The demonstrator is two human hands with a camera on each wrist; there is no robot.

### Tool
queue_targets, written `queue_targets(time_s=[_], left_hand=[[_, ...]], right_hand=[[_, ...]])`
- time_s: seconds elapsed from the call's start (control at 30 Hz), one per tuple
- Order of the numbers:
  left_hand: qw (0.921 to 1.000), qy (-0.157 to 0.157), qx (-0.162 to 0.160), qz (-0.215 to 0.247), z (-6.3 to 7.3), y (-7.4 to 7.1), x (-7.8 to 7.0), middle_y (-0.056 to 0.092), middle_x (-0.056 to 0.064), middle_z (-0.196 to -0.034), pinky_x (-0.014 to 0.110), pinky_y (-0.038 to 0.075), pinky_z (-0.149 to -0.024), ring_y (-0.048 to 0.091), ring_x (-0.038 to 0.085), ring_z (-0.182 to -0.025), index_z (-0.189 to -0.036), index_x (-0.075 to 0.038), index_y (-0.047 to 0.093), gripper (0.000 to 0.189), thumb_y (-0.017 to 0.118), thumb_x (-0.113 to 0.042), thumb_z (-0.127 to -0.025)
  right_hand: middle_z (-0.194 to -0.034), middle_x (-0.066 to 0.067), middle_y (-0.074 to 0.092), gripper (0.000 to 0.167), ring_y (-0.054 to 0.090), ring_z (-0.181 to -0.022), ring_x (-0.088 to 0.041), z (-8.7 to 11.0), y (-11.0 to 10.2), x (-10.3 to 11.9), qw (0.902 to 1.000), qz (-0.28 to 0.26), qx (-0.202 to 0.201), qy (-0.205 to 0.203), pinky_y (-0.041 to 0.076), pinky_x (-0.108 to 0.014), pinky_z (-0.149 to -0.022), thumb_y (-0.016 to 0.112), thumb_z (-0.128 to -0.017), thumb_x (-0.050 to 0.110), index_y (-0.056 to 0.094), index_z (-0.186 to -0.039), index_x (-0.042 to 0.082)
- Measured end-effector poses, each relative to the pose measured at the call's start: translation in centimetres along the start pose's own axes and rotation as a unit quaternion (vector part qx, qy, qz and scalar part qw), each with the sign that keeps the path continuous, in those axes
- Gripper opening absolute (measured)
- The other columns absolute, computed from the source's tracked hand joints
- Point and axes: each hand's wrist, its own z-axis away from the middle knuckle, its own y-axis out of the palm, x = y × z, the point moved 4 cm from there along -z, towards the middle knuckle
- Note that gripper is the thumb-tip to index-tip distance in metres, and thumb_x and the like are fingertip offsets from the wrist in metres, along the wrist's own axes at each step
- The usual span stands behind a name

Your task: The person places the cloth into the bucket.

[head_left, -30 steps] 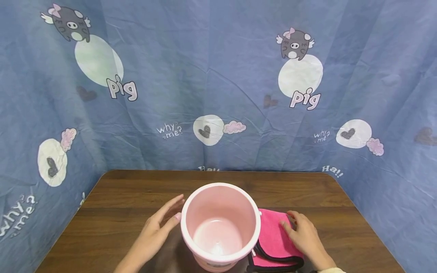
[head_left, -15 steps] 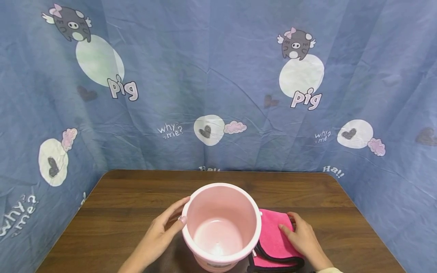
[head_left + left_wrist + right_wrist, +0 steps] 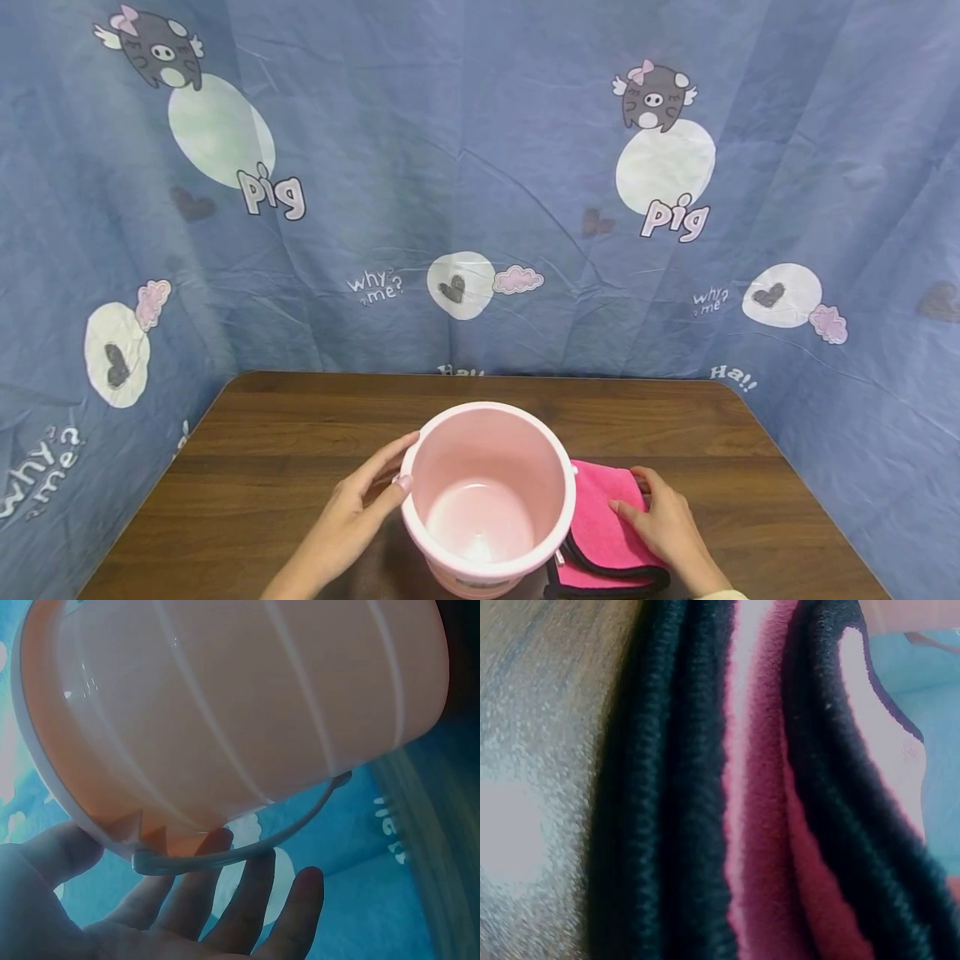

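A pale pink bucket (image 3: 480, 492) stands upright near the table's front, its inside bare. My left hand (image 3: 345, 521) is at its left side. In the left wrist view the thumb (image 3: 64, 851) touches the rim, and the other fingers spread below the bucket's thin handle (image 3: 232, 855), fingertips close to the wall. Right of the bucket lies a folded bright pink cloth (image 3: 600, 508) with black edging. My right hand (image 3: 667, 517) rests on its right part, thumb on top, fingertips at the far right edge. The right wrist view shows the cloth's stacked layers (image 3: 765, 787) close up, the hand mostly hidden.
The brown wooden table (image 3: 315, 408) has a straight back edge and rounded back corners. A blue curtain (image 3: 525, 167) printed with pigs, hearts and words hangs behind it and along both sides. The bucket overlaps the cloth's left part in the head view.
My left hand has moved right, from beside the bucket to touching its rim. The right thumb has shifted slightly left on the cloth. The bucket and cloth stay put.
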Motion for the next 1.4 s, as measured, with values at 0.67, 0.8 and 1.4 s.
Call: queue_targets(time_s=[0.67,0.8,1.4], left_hand=[[1.0,-0.003,0.009,-0.003,0.01,-0.02,0.2,0.058,0.0,-0.147,0.023,0.053,-0.101,0.058,-0.003,-0.123,-0.147,-0.028,0.049,0.046,0.058,-0.022,-0.103],[0.9999,0.001,0.01,-0.002,0.01,-0.03,0.2,0.058,0.0,-0.147,0.022,0.052,-0.101,0.058,-0.003,-0.123,-0.148,-0.028,0.049,0.046,0.058,-0.022,-0.103],[0.9997,-0.011,0.008,-0.019,0.04,-0.03,0.31,0.056,-0.003,-0.149,0.027,0.053,-0.104,0.056,-0.002,-0.126,-0.148,-0.032,0.048,0.046,0.056,-0.024,-0.103]], right_hand=[[-0.107,-0.024,0.073,0.057,0.074,-0.091,-0.031,-0.16,0.01,-0.25,0.9998,-0.018,-0.004,0.01,0.056,-0.052,-0.084,0.084,-0.08,0.017,0.06,-0.126,-0.007],[-0.108,-0.024,0.073,0.054,0.075,-0.09,-0.03,-0.09,0.02,-0.28,0.9995,-0.029,-0.004,0.016,0.058,-0.047,-0.079,0.083,-0.081,0.014,0.061,-0.127,-0.005],[-0.106,-0.023,0.074,0.049,0.074,-0.093,-0.033,-0.11,-0.2,-0.89,0.9963,-0.074,-0.017,0.039,0.056,-0.038,-0.076,0.08,-0.082,0.013,0.064,-0.125,-0.004]])
